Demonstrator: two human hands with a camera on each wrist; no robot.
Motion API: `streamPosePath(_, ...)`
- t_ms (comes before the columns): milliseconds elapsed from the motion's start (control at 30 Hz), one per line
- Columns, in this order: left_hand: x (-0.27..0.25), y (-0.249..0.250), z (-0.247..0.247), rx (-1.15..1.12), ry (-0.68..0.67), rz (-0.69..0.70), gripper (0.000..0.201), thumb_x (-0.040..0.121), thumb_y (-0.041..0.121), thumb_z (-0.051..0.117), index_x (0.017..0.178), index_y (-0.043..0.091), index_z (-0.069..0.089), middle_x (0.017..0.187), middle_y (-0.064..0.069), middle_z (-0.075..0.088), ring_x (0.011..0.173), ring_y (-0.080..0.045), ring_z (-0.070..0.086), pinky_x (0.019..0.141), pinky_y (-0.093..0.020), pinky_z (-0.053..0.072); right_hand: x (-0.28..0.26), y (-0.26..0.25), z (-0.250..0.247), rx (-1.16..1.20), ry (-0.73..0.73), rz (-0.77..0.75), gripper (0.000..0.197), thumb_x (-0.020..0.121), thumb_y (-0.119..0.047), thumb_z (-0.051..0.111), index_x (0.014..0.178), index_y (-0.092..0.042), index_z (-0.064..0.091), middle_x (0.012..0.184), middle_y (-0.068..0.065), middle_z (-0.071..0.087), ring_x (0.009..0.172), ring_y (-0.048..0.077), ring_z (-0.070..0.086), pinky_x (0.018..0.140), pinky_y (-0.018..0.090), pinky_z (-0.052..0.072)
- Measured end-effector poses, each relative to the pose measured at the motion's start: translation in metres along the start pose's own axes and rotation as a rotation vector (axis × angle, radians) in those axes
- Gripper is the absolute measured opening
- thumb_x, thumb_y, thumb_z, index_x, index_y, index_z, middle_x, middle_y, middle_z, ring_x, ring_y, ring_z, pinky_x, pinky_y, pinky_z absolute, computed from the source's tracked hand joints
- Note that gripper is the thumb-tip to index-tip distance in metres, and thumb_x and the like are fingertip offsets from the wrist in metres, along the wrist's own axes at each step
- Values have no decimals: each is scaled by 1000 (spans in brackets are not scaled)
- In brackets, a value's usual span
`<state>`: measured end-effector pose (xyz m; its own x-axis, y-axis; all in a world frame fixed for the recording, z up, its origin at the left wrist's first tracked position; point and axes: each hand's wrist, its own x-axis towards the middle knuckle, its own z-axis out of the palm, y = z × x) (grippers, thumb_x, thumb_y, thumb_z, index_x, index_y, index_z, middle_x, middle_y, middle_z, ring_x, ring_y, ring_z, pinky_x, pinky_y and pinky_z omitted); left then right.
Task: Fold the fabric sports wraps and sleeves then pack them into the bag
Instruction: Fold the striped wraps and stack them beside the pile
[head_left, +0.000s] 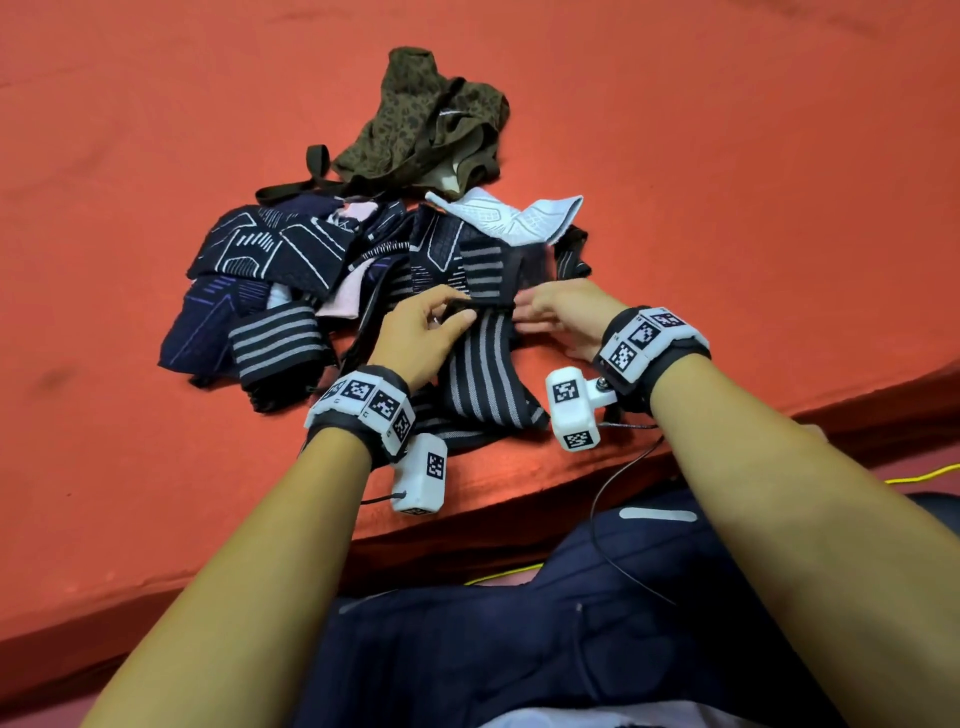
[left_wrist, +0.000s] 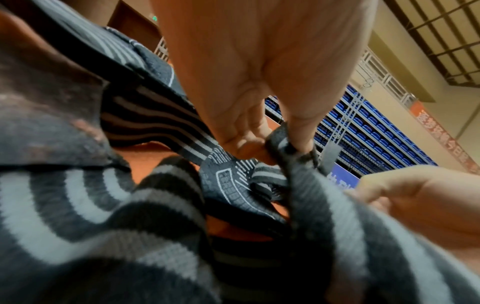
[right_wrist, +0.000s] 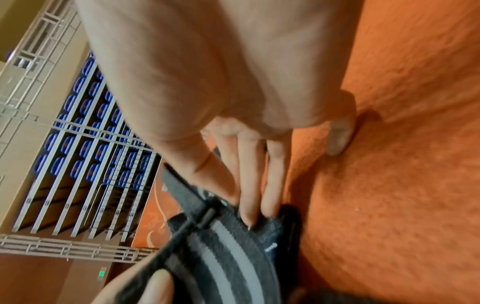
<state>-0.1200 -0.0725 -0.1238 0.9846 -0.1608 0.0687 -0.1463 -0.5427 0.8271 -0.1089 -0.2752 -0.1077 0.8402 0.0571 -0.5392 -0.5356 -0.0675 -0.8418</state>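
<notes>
Head view: striped wrap (head_left: 485, 384) on red mat (head_left: 727, 156), near edge of pile (head_left: 291, 291). Left hand (head_left: 421, 332) pinching top hem, fingers curled round it. Right hand (head_left: 558, 317) at other corner, fingers straightish on fabric, real grip hard to call. My take: line corners up, smooth flat before folding. Camo bag (head_left: 431, 119) just behind pile.

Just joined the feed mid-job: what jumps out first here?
Both hands meet at the near edge of the orange surface: the left hand pinches the top end of a black grey-striped wrap, the right hand grips it alongside. Behind lies a jumbled pile of dark wraps, and beyond it the olive leopard-print bag.
</notes>
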Motion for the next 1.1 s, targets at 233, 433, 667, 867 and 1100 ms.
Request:
streamPosePath(233,0,14,6,-15,-41,10,23,97,18,60,116,27,70,90,14,66,80,0,60,79,-13,47,7,13,7,-90,-67,-17,19,84,-3,74,100,-4,64,97,7,73,88,19,72,80,31,60)
streamPosePath(433,-8,14,6,-86,-133,-166,14,89,20,74,89,10,64,73,-3,61,56,-12,56,46,-20,46,17,10,-17,-114,249,51,15,87,-6,67,101,-1,63,114,20,70,103,33,70,80,42,60)
streamPosePath(667,-19,18,26,-206,-389,-229,13,95,16,67,98,3,66,82,-15,71,72,-24,73,57,-27,58,12,7,-20,-114,316,20,30,90,-17,64,116,-3,60,106,13,66,86,26,64,71,33,50)
streamPosePath(867,-15,16,46,-129,-339,-258,29,100,32,57,89,5,62,89,-17,72,76,-23,74,69,-35,61,2,0,-20,16,260,-166,19,84,-15,68,77,-17,51,81,9,64,67,20,62,55,28,50)
streamPosePath(1100,-17,23,46,-329,-259,-230,27,100,15,51,79,8,67,83,-8,72,79,-19,72,67,-27,57,-3,-6,-13,-133,232,-286,25,72,-9,73,81,-17,51,75,10,48,69,20,48,57,32,40)
